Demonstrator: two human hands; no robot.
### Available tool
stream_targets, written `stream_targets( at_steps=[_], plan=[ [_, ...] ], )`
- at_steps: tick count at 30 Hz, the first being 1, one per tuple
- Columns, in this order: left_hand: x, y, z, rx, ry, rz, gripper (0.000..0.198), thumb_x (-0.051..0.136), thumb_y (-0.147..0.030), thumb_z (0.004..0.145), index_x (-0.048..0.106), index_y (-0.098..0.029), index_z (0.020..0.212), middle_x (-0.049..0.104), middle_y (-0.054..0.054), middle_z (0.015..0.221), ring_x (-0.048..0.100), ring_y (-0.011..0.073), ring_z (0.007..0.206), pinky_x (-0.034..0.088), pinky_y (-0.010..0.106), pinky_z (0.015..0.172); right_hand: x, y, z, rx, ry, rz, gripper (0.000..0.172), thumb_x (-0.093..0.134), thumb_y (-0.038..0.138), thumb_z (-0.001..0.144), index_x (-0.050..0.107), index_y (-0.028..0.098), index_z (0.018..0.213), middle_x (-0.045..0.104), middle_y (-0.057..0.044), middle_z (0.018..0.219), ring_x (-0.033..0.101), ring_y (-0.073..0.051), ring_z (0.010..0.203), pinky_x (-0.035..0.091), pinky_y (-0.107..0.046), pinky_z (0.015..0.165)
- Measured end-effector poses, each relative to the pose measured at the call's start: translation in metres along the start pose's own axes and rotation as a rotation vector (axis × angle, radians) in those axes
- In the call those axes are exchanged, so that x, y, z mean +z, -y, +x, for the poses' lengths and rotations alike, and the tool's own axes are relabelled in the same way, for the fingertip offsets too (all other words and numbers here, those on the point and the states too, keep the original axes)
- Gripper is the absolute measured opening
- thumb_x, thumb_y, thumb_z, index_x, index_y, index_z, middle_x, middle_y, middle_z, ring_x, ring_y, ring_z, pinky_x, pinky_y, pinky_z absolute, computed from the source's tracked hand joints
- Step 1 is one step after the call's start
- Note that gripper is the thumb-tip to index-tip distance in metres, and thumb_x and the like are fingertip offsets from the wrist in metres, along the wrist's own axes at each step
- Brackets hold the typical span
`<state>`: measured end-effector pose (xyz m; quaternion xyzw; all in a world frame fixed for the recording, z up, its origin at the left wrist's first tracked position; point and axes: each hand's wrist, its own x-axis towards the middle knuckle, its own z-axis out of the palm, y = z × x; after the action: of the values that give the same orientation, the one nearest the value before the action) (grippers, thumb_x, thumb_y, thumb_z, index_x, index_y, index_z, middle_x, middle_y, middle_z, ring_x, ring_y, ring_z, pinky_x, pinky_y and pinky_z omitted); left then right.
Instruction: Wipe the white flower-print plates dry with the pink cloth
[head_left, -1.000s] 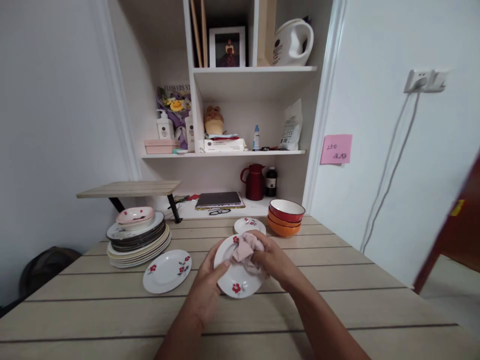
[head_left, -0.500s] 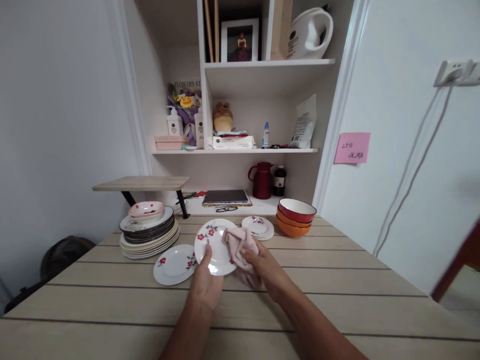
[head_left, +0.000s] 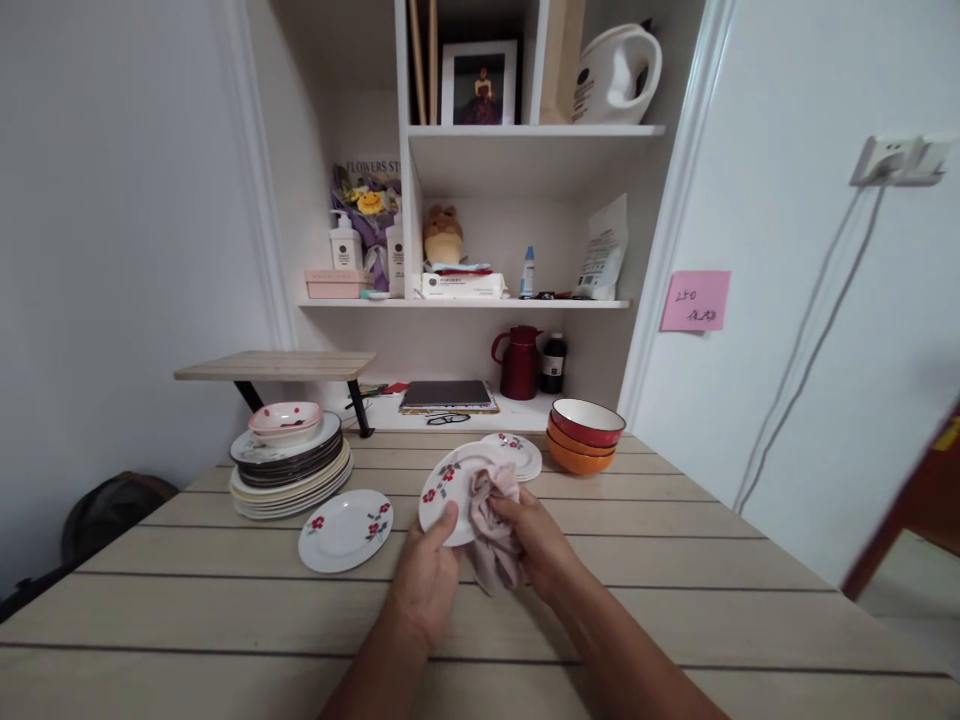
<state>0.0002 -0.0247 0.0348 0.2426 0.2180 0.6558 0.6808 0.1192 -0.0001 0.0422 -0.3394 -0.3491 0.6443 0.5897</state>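
Observation:
My left hand [head_left: 431, 565] grips the lower left rim of a white plate with red flowers [head_left: 442, 490], its thumb on the upper face. A crumpled pink cloth [head_left: 495, 530] is bunched in my right hand [head_left: 534, 535] and lies against the plate's right side. The plate is tilted above the table. Left of it, a similar flowered plate [head_left: 345, 532] lies flat. Behind the held plate sits a small stack of flowered plates [head_left: 525, 455], partly hidden by it.
A tall stack of plates [head_left: 289, 475] with a pink-rimmed bowl [head_left: 285, 420] on top stands at the left, near a small raised shelf [head_left: 277, 366]. Stacked red and orange bowls [head_left: 581, 455] stand at the right. Behind are a dark laptop [head_left: 448, 393] and a red jug [head_left: 520, 365].
The held plate has moved right and turned, with my left hand following. The pink cloth now hangs lower in front of the plate's right side. The camera view has shifted slightly.

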Motion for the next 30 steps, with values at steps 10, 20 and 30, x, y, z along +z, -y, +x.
stream_targets(
  at_steps=[10, 20, 30],
  plan=[
    [0.001, -0.012, -0.003, -0.048, -0.014, 0.041, 0.043, 0.069, -0.02, 0.079, 0.062, -0.014, 0.121, 0.072, 0.014, 0.111, 0.065, 0.0269, 0.107, 0.047, 0.042, 0.101, -0.011, 0.018, -0.005, -0.1, 0.205, -0.332, 0.033, 0.064, 0.02, 0.065, 0.068, 0.017, 0.098, 0.072, -0.003, 0.09, 0.063, -0.017, 0.075, 0.046, -0.027, 0.069],
    [-0.011, 0.0, 0.01, -0.121, -0.203, -0.023, 0.04, 0.055, -0.012, 0.086, 0.056, -0.008, 0.126, 0.074, 0.015, 0.104, 0.069, 0.0249, 0.098, 0.05, 0.042, 0.098, -0.042, 0.028, 0.02, -0.286, -0.28, -0.018, 0.039, 0.06, 0.016, 0.063, 0.061, 0.024, 0.1, 0.07, 0.002, 0.086, 0.065, -0.017, 0.075, 0.052, -0.028, 0.066],
    [-0.015, 0.01, 0.008, -0.374, -0.18, 0.095, 0.036, 0.057, -0.015, 0.085, 0.059, -0.002, 0.119, 0.075, 0.018, 0.095, 0.069, 0.0287, 0.1, 0.049, 0.043, 0.095, -0.027, 0.014, 0.018, -0.429, -0.168, 0.242, 0.023, 0.059, 0.016, 0.061, 0.046, 0.024, 0.078, 0.058, 0.005, 0.076, 0.059, -0.013, 0.069, 0.047, -0.023, 0.06]
  ],
)
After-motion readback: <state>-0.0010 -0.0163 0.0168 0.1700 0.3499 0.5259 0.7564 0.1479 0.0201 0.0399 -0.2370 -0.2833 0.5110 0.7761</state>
